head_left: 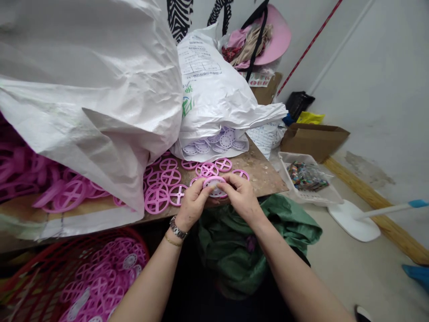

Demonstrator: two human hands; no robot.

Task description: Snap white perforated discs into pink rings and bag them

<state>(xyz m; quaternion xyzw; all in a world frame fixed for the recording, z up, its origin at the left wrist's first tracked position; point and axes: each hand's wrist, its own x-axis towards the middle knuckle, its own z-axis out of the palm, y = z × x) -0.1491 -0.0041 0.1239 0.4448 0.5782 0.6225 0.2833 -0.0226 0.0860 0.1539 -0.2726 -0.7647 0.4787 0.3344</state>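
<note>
Between my two hands, at the table's front edge, is a pink plastic ring with a white disc (pixel 215 182) set against it. My left hand (pixel 194 199) pinches its left side, thumb on the white face. From the right, my right hand (pixel 240 194) grips the other side with thumb and fingers. Several loose pink spoked rings (pixel 170 177) lie on the table just left of and behind my hands. White discs (pixel 221 141) spill from the mouth of a white printed sack (pixel 208 76) behind them.
A large white sack (pixel 134 89) of pink rings fills the left. Below it stands a red basket (pixel 140 241) of pink pieces. Green cloth (pixel 231 250) hangs under my hands. On the floor at right are a white bin (pixel 315 197), a cardboard box (pixel 315 138) and a dustpan (pixel 355 221).
</note>
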